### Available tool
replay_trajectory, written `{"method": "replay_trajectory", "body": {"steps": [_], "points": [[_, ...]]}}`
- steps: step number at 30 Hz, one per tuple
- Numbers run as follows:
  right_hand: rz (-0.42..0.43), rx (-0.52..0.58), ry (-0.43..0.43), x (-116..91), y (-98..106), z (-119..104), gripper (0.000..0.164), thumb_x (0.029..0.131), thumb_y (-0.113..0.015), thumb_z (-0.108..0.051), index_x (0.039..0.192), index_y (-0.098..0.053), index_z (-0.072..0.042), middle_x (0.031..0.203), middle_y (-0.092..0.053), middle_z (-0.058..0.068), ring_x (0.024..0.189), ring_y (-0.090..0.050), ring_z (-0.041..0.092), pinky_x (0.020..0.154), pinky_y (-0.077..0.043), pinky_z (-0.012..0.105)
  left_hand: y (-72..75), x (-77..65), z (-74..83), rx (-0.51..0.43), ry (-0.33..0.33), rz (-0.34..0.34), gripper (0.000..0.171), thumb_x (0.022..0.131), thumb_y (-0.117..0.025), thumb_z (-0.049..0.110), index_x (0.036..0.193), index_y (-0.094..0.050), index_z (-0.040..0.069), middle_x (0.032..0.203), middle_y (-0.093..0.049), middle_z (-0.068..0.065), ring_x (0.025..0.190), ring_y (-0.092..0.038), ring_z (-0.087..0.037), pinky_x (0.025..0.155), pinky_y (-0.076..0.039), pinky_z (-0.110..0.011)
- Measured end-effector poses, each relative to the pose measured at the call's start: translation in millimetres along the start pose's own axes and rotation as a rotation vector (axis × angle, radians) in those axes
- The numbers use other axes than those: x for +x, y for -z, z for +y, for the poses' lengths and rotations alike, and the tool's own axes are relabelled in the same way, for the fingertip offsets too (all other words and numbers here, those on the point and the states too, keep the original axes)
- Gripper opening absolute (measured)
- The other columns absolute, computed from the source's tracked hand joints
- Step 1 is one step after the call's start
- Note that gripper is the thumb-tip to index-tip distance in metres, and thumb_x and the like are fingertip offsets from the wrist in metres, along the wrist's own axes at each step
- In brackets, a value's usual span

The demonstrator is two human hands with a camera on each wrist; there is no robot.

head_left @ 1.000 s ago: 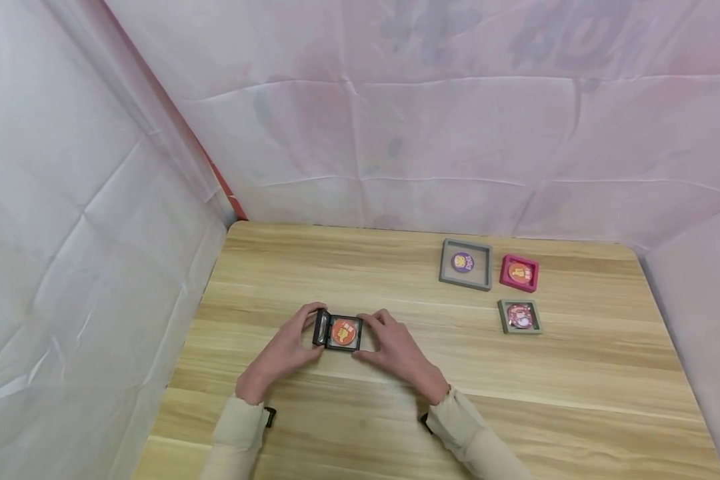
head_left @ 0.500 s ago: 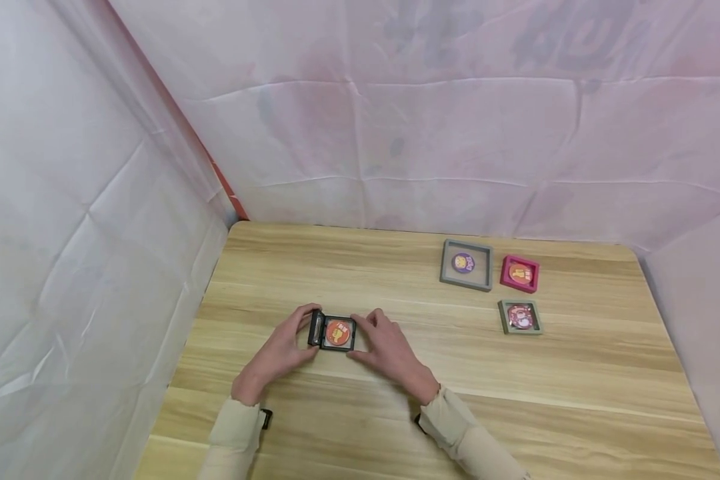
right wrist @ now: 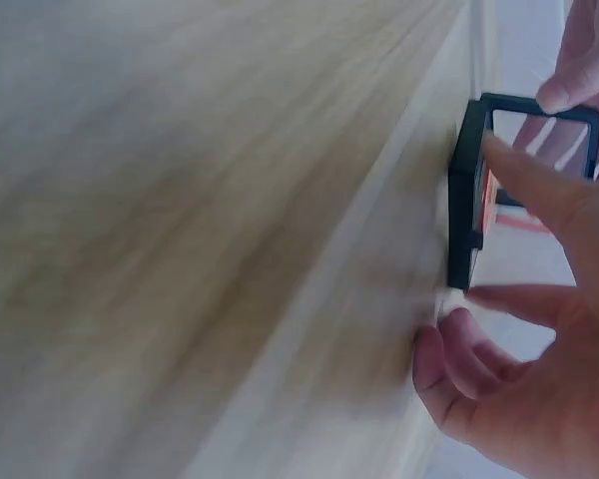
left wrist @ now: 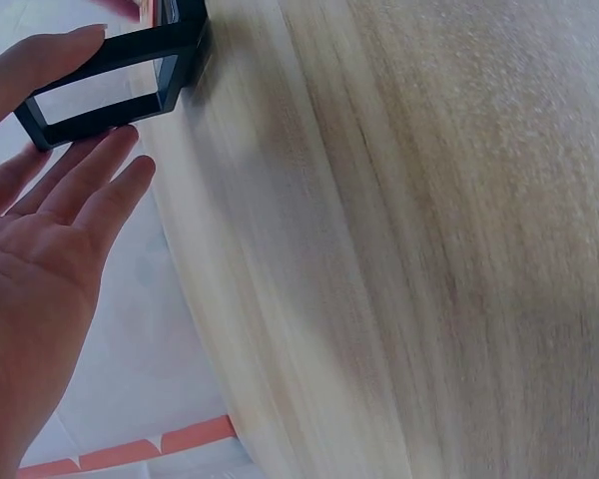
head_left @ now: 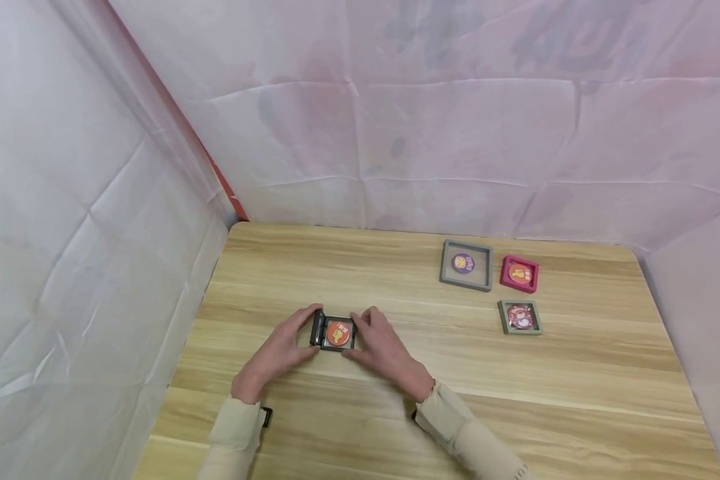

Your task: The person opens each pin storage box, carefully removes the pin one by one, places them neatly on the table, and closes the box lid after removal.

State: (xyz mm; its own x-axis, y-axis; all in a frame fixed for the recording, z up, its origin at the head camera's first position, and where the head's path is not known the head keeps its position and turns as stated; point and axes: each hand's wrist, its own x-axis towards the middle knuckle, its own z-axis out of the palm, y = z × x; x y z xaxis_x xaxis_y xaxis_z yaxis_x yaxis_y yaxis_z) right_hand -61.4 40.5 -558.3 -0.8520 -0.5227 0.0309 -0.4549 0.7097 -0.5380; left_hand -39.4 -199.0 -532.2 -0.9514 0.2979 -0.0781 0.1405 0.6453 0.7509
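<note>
A small black square display case [head_left: 353, 339] stands open on the table, its hinged lid [head_left: 317, 327] tilted up on the left side. Inside the base lies a round orange-red badge [head_left: 338, 334] with a yellow figure. My left hand [head_left: 277, 350] pinches the raised lid between thumb and fingers; the left wrist view shows the lid's clear window [left wrist: 98, 97]. From the right, my right hand [head_left: 387, 353] holds the base, index finger at its far corner and thumb at the near one. The right wrist view shows the base edge-on [right wrist: 463, 200], its other fingers curled beneath.
At the back right of the wooden table [head_left: 576, 373] lie a large grey frame [head_left: 467, 287] with a purple badge, a magenta frame [head_left: 520, 288] with an orange badge, and a grey-green frame [head_left: 522, 331] with a dark red badge. Pale sheeting [head_left: 360, 153] hangs behind and at the sides.
Both hands and the case have shifted slightly left, the right hand the most. Its index finger now sits closer over the base's far corner. The three frames at the right have stayed put.
</note>
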Motion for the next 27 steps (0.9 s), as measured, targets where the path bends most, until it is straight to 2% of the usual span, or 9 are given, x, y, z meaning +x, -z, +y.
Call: {"method": "replay_trajectory", "body": {"steps": [7,12,18,27], "points": [[0.067,-0.064,0.102,12.6,-5.1,-18.3,0.054,0.088,-0.078,-0.034,0.129,-0.067,0.0,0.111,-0.054,0.011,0.094,-0.046,0.024,0.073,-0.042,0.033,1.4,-1.8,-2.4,0.015,-0.021,-0.006,0.088,0.077,-0.085,-0.001,0.153,-0.044,0.009,0.151,-0.055,-0.017,0.141,-0.05,-0.036,0.116,-0.044,-0.056],[0.077,-0.079,0.15,17.1,-9.1,-24.9,0.041,0.089,-0.078,-0.026,0.119,-0.071,0.002,0.107,-0.057,0.013,0.09,-0.047,0.024,0.073,-0.045,0.034,1.9,-1.0,-2.8,0.016,-0.035,-0.019,0.087,0.077,-0.084,-0.001,0.154,-0.043,0.009,0.15,-0.056,-0.016,0.141,-0.051,-0.036,0.116,-0.045,-0.056],[0.063,-0.046,0.167,17.4,-8.5,-27.7,0.038,0.089,-0.078,-0.016,0.118,-0.069,0.007,0.105,-0.056,0.014,0.089,-0.048,0.024,0.075,-0.049,0.035,1.6,0.1,-3.4,0.004,-0.034,-0.02,0.087,0.078,-0.084,-0.001,0.154,-0.043,0.011,0.15,-0.056,-0.015,0.142,-0.05,-0.035,0.116,-0.044,-0.056],[0.047,-0.018,0.159,16.9,-7.3,-25.9,0.037,0.089,-0.078,-0.016,0.117,-0.069,0.006,0.106,-0.056,0.012,0.091,-0.048,0.023,0.076,-0.051,0.034,2.0,-0.2,-3.1,0.013,-0.049,-0.021,0.088,0.077,-0.084,-0.002,0.154,-0.043,0.009,0.151,-0.056,-0.016,0.142,-0.049,-0.036,0.116,-0.043,-0.056]]}}
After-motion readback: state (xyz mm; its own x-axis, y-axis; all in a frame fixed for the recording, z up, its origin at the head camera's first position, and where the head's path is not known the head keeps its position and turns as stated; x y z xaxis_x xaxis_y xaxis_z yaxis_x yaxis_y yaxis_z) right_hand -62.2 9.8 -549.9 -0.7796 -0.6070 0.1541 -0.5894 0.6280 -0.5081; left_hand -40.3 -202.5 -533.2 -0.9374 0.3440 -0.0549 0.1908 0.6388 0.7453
